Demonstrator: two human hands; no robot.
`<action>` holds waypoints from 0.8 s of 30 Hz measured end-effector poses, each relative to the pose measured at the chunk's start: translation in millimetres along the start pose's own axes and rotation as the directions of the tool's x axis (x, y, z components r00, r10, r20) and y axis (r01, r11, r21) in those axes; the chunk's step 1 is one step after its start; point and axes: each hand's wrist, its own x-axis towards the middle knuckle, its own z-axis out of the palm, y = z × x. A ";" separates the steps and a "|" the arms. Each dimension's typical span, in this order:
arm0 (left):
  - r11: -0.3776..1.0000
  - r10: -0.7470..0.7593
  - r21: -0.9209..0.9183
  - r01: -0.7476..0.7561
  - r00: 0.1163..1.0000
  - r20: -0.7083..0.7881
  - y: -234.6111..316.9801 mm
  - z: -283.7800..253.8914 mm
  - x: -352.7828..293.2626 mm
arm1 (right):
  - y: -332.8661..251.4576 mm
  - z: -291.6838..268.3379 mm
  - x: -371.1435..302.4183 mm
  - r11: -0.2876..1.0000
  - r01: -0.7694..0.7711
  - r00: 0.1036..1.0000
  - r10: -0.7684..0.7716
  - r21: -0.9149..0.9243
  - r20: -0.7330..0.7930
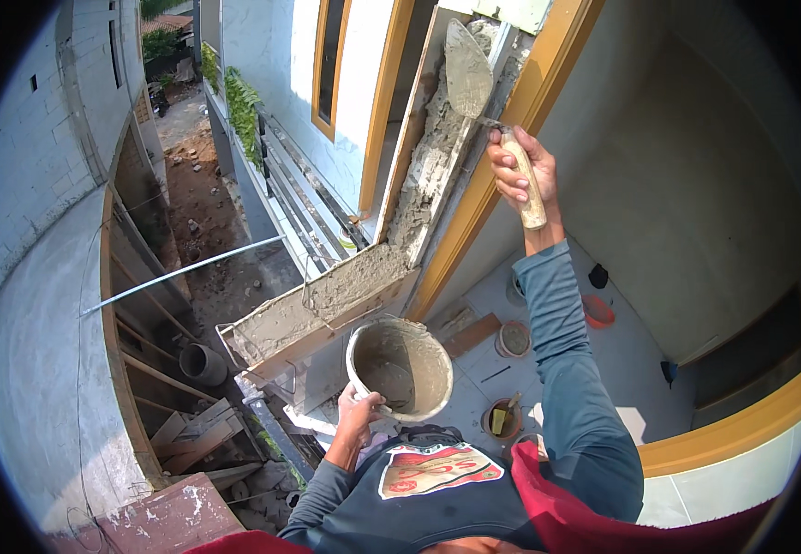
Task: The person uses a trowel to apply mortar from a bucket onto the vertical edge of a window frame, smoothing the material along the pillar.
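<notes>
My right hand [522, 171] is closed round the wooden handle of a trowel [468, 72]. The mortar-smeared blade lies over the far end of a narrow strip of wet mortar [422, 189], which runs between a board and the orange window frame. Whether the blade touches the mortar, I cannot tell. My left hand [358, 413] grips the rim of a mortar bucket [400, 369], tilted so its inside shows, with grey mortar coating its walls and some at the bottom. Just beyond the bucket, a shorter boarded form [322, 300] filled with mortar meets the strip at a corner.
A drop to the ground [202, 194] lies on the left, beside a curved concrete wall [50, 342]. A thin pipe [184, 274] spans that gap. On the tiled floor below at right stand a small bucket [513, 339] and a container with a yellow-handled tool [502, 418].
</notes>
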 end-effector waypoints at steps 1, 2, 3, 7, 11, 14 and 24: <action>1.000 0.003 0.003 -0.003 1.000 -0.012 6.7 3.5 -5.2 | -1.5 -4.8 -4.7 0.999 -0.035 0.997 0.034 0.003 0.070; 1.000 0.008 0.006 -0.008 1.000 -0.022 11.3 6.2 -6.6 | -3.4 -6.6 -12.2 0.998 -0.069 0.988 0.068 0.003 0.141; 0.999 0.004 -0.037 -0.006 0.999 -0.037 3.9 2.4 -2.8 | -3.9 0.3 -12.6 0.995 -0.073 0.979 0.084 -0.067 0.184; 0.998 0.024 -0.058 -0.026 0.999 -0.040 0.0 1.4 -2.1 | 5.6 27.3 -36.0 0.981 -0.037 0.999 0.034 -0.191 -0.020; 0.997 -0.008 -0.081 0.008 1.000 -0.004 -14.3 5.7 6.8 | 44.4 44.9 -101.8 0.802 -0.236 0.955 0.088 -0.549 -0.282; 0.997 -0.023 -0.078 0.021 0.999 -0.029 -12.2 -1.2 -1.4 | 97.8 29.3 -120.3 0.569 -0.564 0.825 0.354 -0.599 -0.441; 0.996 -0.035 -0.079 0.034 0.999 -0.005 -3.4 -3.9 -7.6 | 193.9 -64.4 -107.2 0.558 -0.721 0.653 0.349 -0.410 -0.673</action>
